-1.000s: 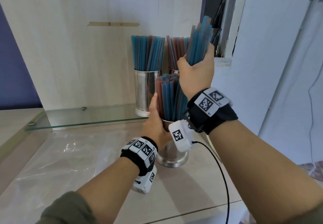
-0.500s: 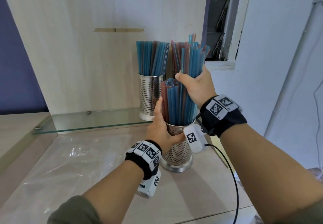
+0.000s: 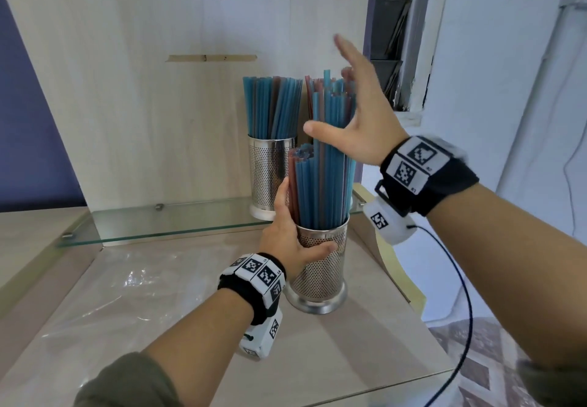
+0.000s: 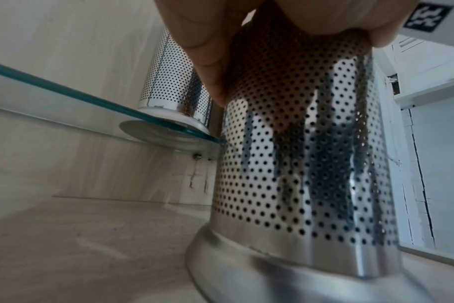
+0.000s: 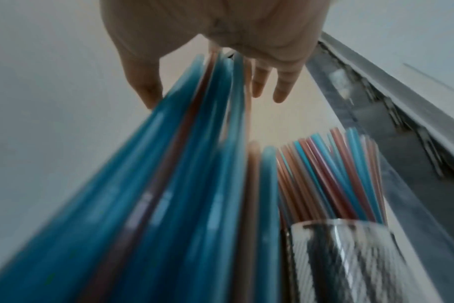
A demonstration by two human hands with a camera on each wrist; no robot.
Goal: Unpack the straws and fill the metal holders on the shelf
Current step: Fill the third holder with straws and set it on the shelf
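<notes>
A perforated metal holder (image 3: 320,276) stands on the wooden counter, filled with blue and reddish straws (image 3: 320,181). My left hand (image 3: 295,241) grips it at the rim, thumb across the front and a finger up along the straws. In the left wrist view the fingers (image 4: 208,53) wrap the holder (image 4: 298,164). My right hand (image 3: 346,101) is open with fingers spread, thumb at the taller straws' side, holding nothing. The right wrist view shows the open hand (image 5: 220,41) above blurred straws (image 5: 169,184).
A glass shelf (image 3: 158,225) runs along the wooden back panel and carries a filled holder (image 3: 271,178); a second one (image 5: 337,256) stands behind the near straws. Clear plastic wrap (image 3: 104,292) lies on the counter's left. A white wall and window frame stand at the right.
My right hand lowered its bundle of straws into the near holder, then let go and opened with fingers spread. The left hand kept its grip on the holder.
</notes>
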